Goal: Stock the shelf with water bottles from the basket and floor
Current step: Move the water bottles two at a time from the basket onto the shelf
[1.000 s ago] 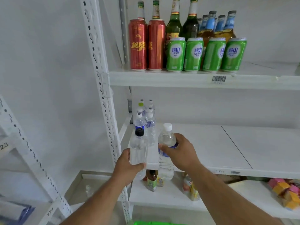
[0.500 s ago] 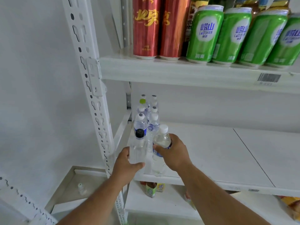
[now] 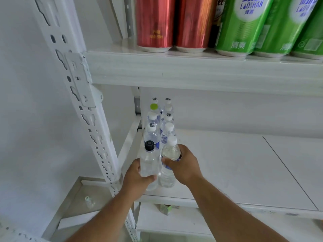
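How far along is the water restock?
Done: two rows of bottles already stand at the middle shelf's left end. In hand: left hand grips a black-capped bottle, right hand a white-capped bottle, both at the rows' front. Left: one bottle visible on the floor; basket unseen.
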`<control>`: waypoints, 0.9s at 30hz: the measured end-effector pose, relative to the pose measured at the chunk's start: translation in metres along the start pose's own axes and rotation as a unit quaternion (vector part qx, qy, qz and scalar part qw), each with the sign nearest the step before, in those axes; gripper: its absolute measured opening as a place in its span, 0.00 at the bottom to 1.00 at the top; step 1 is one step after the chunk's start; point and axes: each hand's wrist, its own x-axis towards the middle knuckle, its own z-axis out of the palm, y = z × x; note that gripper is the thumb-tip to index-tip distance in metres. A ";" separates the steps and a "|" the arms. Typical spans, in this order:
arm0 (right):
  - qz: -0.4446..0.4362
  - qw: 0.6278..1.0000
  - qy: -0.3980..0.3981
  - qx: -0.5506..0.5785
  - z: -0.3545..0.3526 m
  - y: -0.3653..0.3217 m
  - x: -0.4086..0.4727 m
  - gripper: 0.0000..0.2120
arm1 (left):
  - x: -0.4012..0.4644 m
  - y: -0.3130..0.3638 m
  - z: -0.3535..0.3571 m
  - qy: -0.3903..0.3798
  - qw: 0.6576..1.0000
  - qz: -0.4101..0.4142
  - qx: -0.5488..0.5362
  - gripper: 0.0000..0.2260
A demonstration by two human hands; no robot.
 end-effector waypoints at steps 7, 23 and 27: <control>-0.008 0.999 0.010 0.038 0.008 0.005 -0.004 0.21 | 0.006 -0.006 0.004 -0.016 0.999 0.018 -0.031 0.29; 0.029 0.999 -0.022 -0.034 0.016 0.025 -0.002 0.23 | 0.013 -0.010 0.003 -0.014 1.000 0.011 0.016 0.31; 0.031 0.999 -0.021 -0.026 0.017 0.023 0.000 0.23 | 0.015 -0.012 0.002 -0.024 1.000 0.008 0.015 0.29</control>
